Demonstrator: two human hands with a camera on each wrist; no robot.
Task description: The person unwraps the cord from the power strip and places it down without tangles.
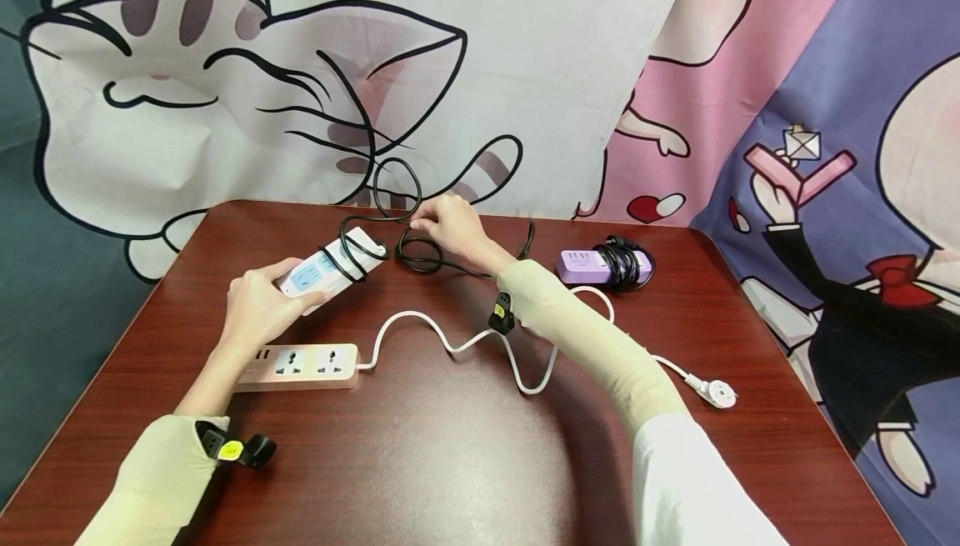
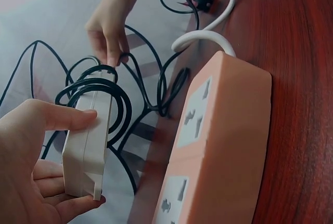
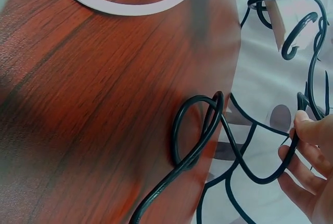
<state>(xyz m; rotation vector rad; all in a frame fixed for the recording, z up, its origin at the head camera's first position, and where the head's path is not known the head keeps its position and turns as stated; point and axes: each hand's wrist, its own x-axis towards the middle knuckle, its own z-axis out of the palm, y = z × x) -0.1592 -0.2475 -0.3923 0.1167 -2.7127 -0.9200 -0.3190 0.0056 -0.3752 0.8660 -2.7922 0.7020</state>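
Note:
My left hand (image 1: pixel 262 303) grips a white power strip (image 1: pixel 318 278) with blue socket faces, holding it tilted above the table. Black cable (image 2: pixel 122 102) loops around the strip's far end. Beyond it, my right hand (image 1: pixel 452 227) pinches a length of that black cable (image 3: pixel 294 143) between thumb and fingers. More of the cable stands in a loop above the hand, and loose coils (image 3: pixel 179 130) lie on the table near the back edge. In the left wrist view the thumb presses the side of the white strip (image 2: pixel 86 151).
A peach-framed power strip (image 1: pixel 341 367) lies below my left hand, its white cord (image 1: pixel 408 313) winding right to a round plug (image 1: pixel 722 394). At the back right sits a purple power strip (image 1: pixel 583 266) wrapped in black cable (image 1: pixel 622 264). A cartoon-print cloth (image 1: pixel 570 71) hangs behind the table.

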